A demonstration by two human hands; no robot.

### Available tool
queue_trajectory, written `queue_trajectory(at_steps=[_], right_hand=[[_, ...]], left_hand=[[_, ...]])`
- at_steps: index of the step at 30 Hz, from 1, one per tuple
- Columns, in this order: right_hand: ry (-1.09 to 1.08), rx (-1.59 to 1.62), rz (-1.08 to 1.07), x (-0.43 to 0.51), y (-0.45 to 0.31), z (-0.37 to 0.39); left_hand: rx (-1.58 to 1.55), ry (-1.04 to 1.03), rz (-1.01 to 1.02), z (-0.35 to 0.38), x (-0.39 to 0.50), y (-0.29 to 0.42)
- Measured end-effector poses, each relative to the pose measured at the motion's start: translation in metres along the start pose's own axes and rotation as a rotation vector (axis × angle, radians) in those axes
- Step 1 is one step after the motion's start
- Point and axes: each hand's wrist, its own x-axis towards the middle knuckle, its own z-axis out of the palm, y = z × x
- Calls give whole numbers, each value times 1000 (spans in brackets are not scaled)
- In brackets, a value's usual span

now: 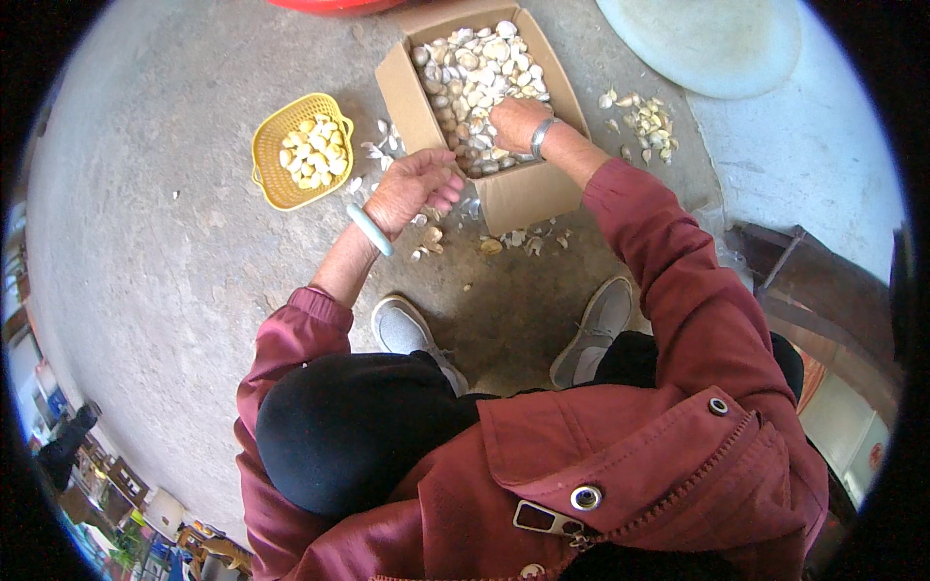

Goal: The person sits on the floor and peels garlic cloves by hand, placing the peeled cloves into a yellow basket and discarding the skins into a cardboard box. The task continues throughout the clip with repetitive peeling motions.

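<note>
A cardboard box (407, 102) with its flaps folded out stands on the floor before me, full of unpeeled garlic cloves (476, 72). My right hand (522, 123) reaches down into it, against the cloves; its fingertips are hidden, so any grip cannot be made out. My left hand (421, 187) is at the box's near left corner, fingers loosely bent and apart, with nothing visible in it. Left of the box, a yellow plastic basket (265, 156) holds peeled garlic cloves (314, 151).
Garlic skins (432, 240) lie scattered around the box on the concrete floor (182, 290). To its right is a small heap of cloves (654, 125). A large pale round lid or basin (712, 43) stands at upper right, a red basin (334, 6) at the top edge. My shoes (403, 327) are below the box.
</note>
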Motion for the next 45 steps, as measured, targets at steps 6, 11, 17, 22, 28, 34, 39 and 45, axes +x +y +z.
queue_trajectory(at_steps=[6, 11, 17, 22, 28, 34, 39, 45], right_hand=[[47, 87, 0, 3, 8, 4], [-2, 991, 29, 11, 30, -2], [-117, 1554, -324, 2, 5, -23], [-42, 1522, -434, -5, -20, -41], [73, 1415, -473, -10, -32, -52], [138, 1383, -418, -14, -38, -58], [173, 1372, -376, -18, -46, -65], [140, 1264, -282, -24, -49, -73]], left_hand=[[1, 13, 4, -1, -2, 0], [-43, 92, 52, -1, -1, 4], [-246, 156, 199, 1, -3, 20], [-325, 192, 275, 1, -10, 31], [-317, 248, 330, -1, -12, 33], [-230, 263, 379, -3, -13, 32], [-92, 339, 425, -2, -13, 35], [-4, 394, 454, 3, -14, 37]])
